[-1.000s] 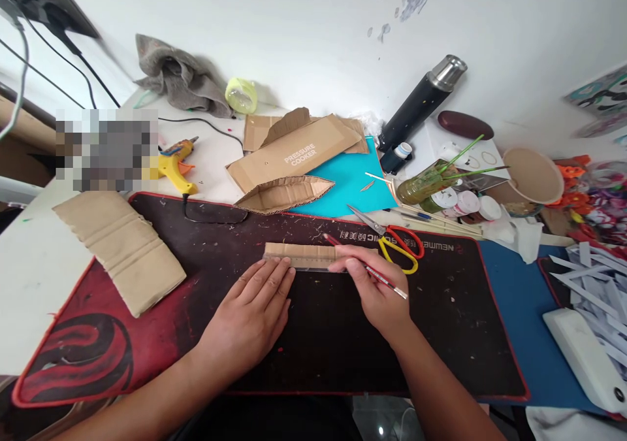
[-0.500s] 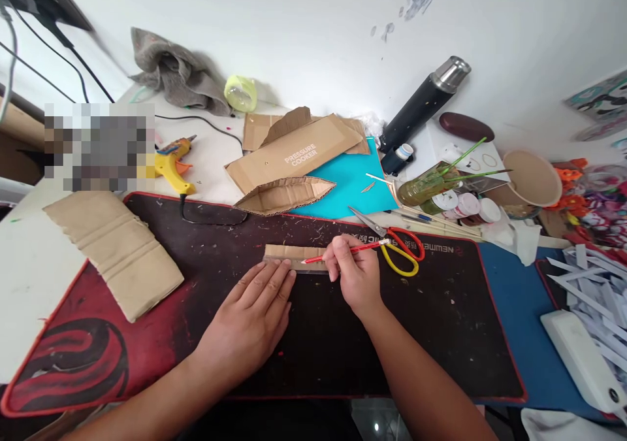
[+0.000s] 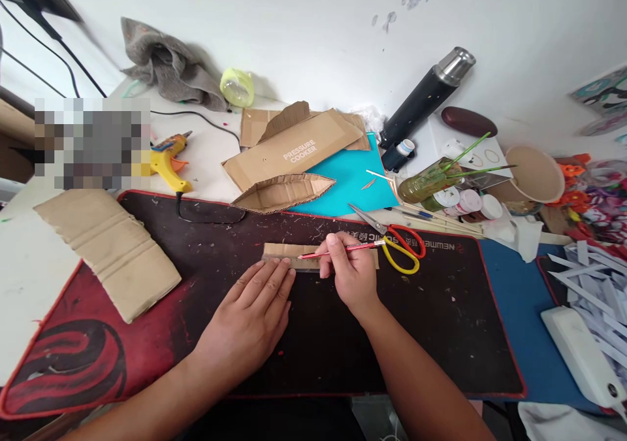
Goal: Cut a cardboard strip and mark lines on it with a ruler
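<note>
My left hand [image 3: 252,307] lies flat, fingertips pressing a clear ruler [image 3: 307,264] onto a narrow cardboard strip [image 3: 279,248]. In my right hand [image 3: 353,276] a red pencil [image 3: 361,247] is pinched, its point touching or just above the strip along the ruler's upper edge. Part of the strip and ruler is hidden beneath my right hand. Scissors [image 3: 383,229] with one red and one yellow handle lie partly open just right of that hand. Behind the strip sits a boat-shaped cardboard piece [image 3: 287,194].
A dark desk mat [image 3: 313,356] lies under the work. Left are a cardboard sheet [image 3: 115,251] and a yellow glue gun [image 3: 169,166]. Cardboard printed "PRESSURE COOKER" [image 3: 279,160] lies behind. A black flask [image 3: 416,104], a jar of green water [image 3: 418,186] and paper strips [image 3: 592,291] are rightward.
My right hand and the pencil tip have slid slightly left along the ruler, and the strip's right end now shows. My left hand keeps its place. The whole view has shifted a little.
</note>
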A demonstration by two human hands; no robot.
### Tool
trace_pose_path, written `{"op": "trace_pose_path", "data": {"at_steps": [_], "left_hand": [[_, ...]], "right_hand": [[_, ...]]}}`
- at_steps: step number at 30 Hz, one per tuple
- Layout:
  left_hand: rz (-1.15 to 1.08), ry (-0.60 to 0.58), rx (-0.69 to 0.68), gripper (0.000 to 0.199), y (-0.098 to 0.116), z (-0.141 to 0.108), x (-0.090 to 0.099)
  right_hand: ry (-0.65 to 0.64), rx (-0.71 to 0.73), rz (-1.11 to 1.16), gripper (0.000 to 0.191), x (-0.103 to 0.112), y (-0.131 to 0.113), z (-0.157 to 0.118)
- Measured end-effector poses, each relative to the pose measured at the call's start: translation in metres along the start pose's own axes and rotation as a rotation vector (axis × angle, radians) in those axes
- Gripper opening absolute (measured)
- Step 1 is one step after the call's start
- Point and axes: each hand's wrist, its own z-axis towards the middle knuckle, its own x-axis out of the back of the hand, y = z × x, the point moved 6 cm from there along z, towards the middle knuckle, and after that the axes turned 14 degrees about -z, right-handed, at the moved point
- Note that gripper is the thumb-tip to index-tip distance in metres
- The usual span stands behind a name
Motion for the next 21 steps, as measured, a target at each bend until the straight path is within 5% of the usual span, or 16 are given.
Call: {"op": "trace_pose_path", "data": {"at_steps": [21], "left_hand": [[-0.012, -0.003, 0.007, 0.042, -0.0005, -0.0005, -0.0002]], "right_hand": [[0.029, 0.017, -0.099, 0.051, 0.0002, -0.0052, 0.0009]]}}
